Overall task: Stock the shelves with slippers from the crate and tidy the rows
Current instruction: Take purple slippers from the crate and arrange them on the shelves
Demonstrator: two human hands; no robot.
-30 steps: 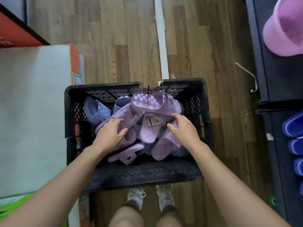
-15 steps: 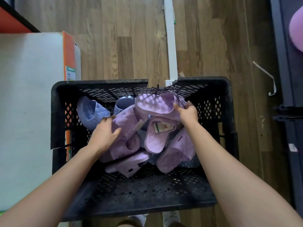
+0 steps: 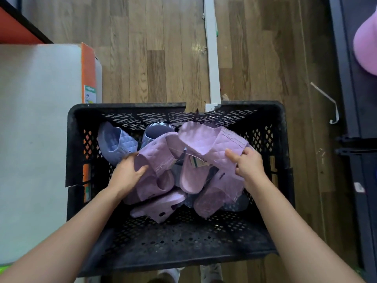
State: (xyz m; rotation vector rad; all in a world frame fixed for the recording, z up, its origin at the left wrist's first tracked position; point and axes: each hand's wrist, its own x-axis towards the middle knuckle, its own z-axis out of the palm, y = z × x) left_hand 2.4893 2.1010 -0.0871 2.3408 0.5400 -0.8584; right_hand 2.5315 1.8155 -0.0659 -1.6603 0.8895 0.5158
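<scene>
White box (image 3: pixel 36 139) sitting far left, just beside the crate. Black crate (image 3: pixel 183 244) sitting on the wood floor (image 3: pixel 155 48), slippers piled inside. Blue slipper (image 3: pixel 116 144) lying in its far-left corner. Left hand (image 3: pixel 127 174) reaching into the pile, fingers curling round the edge of a lilac slipper (image 3: pixel 159 158), thumb pressing on its strap. Loose lilac slippers (image 3: pixel 161 207) lying underneath. Right hand (image 3: pixel 248 164) gripping a second lilac slipper (image 3: pixel 210 139) by its quilted strap, thumb on top, fingers wrapping under; that one is sitting highest in the pile. Dark shelf (image 3: pixel 346 78) running down the right edge, pink slipper (image 3: pixel 365 43) sitting on it.
</scene>
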